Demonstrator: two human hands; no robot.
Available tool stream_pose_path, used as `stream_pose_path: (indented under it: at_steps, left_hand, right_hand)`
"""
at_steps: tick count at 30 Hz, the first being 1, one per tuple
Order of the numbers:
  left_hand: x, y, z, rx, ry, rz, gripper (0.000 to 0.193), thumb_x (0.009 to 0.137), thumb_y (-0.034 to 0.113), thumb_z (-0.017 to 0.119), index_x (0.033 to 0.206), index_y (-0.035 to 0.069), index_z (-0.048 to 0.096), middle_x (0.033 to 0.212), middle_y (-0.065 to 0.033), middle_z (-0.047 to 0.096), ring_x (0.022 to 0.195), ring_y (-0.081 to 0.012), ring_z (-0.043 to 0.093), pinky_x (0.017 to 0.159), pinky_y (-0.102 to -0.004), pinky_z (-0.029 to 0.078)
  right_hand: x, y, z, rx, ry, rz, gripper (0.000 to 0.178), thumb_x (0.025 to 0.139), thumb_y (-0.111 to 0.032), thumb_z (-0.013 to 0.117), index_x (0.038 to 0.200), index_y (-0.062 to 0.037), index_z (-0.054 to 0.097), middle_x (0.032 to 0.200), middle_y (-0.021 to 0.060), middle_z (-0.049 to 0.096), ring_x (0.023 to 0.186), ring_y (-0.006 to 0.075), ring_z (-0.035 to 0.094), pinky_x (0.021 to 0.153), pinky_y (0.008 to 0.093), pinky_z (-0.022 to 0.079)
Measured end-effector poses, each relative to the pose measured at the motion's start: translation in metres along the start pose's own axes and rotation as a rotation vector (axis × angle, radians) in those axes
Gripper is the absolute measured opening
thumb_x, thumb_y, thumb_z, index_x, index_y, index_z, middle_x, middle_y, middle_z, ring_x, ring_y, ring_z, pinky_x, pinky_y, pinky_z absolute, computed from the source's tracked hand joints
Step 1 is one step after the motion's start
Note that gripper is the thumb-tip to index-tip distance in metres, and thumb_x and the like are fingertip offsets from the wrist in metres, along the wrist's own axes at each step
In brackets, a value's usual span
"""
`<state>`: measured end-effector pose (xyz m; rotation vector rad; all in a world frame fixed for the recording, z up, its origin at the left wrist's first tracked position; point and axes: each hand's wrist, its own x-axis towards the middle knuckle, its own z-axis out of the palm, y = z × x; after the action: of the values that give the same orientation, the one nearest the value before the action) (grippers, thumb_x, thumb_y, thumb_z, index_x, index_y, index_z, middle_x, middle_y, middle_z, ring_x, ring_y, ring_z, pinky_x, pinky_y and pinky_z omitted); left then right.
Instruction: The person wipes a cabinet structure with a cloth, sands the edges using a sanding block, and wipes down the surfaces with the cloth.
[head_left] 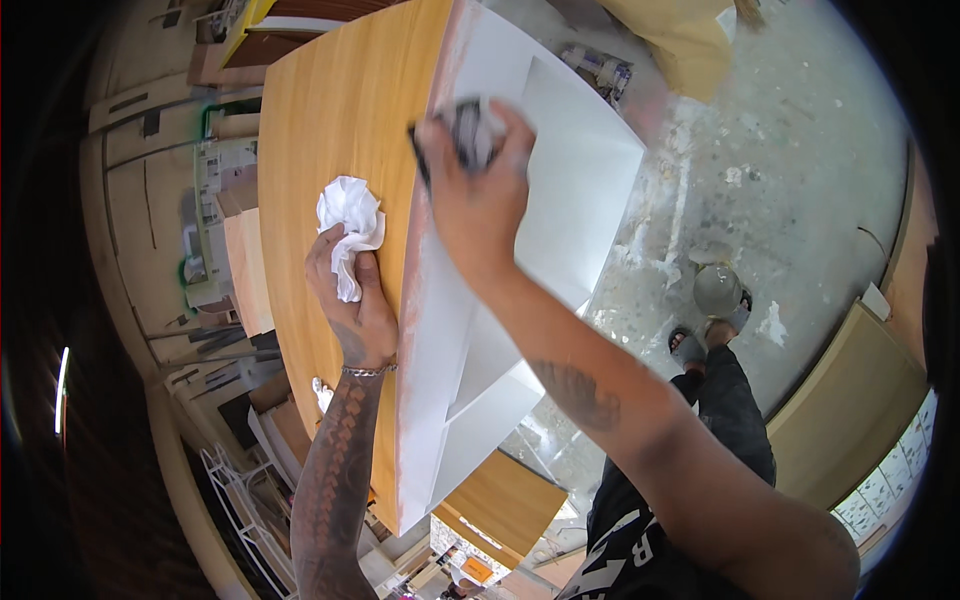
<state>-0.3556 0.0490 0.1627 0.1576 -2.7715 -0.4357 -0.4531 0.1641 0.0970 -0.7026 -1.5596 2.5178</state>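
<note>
My left hand (355,305) is closed around a crumpled white wad of paper or cloth (350,208), resting against the wood-grain panel (340,110) of a cabinet. Higher up and to the right, my right hand (482,195) grips a dark grey block (472,132), blurred by motion; its exact kind cannot be made out. The block is at the panel's long edge, where a pinkish smeared strip (418,300) runs beside the wood grain. Right of that edge, the cabinet's white inside (575,150) forms an open recess.
A grey floor (800,180) with white stains lies to the right, with a round grey container (717,290) near my feet. Another wood-coloured board (850,405) stands at lower right. Shelving and loose boards (255,255) crowd the left. A tan wrapped item (690,40) sits at the top.
</note>
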Motion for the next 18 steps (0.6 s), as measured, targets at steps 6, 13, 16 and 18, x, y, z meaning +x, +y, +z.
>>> stream_pose_path:
  at_steps: [6,13,16,18]
  left_hand:
    - [-0.002,-0.002,-0.003,0.014,0.005,0.007,0.031,0.106,0.011,0.053,0.135,0.000,0.051,0.130,-0.0093,0.055,0.119,-0.0180,0.054,0.104,-0.0323,0.042]
    - [-0.001,0.004,-0.001,-0.016,0.038,-0.019,0.027,0.100,0.010,0.060,0.125,0.001,0.058,0.133,-0.0162,0.054,0.127,-0.0345,0.049,0.109,-0.0451,0.039]
    - [-0.002,0.005,-0.004,0.033,0.010,-0.020,0.027,0.101,0.011,0.059,0.126,0.003,0.058,0.134,-0.0162,0.055,0.127,-0.0347,0.049,0.109,-0.0459,0.039]
    - [0.000,0.004,0.000,-0.006,0.030,-0.032,0.027,0.101,0.013,0.059,0.126,0.003,0.058,0.135,-0.0161,0.055,0.127,-0.0350,0.049,0.109,-0.0465,0.039]
  right_hand:
    - [-0.005,0.000,-0.001,-0.064,-0.005,-0.007,0.071,0.086,-0.045,0.079,0.132,-0.0006,0.048,0.122,0.0206,0.061,0.111,0.0381,0.062,0.092,0.0431,0.050]
    - [0.005,0.000,-0.001,-0.018,-0.022,0.022,0.074,0.086,-0.050,0.078,0.133,-0.0014,0.047,0.122,0.0210,0.061,0.109,0.0386,0.063,0.092,0.0436,0.050]
    - [-0.002,0.005,-0.005,-0.086,-0.036,-0.010,0.071,0.088,-0.049,0.077,0.132,-0.0015,0.048,0.123,0.0208,0.060,0.111,0.0381,0.062,0.093,0.0429,0.050]
    - [0.021,-0.005,0.002,-0.049,-0.001,-0.109,0.065,0.092,-0.039,0.077,0.132,0.0008,0.044,0.097,0.0150,0.066,0.085,0.0198,0.065,0.078,0.0333,0.052]
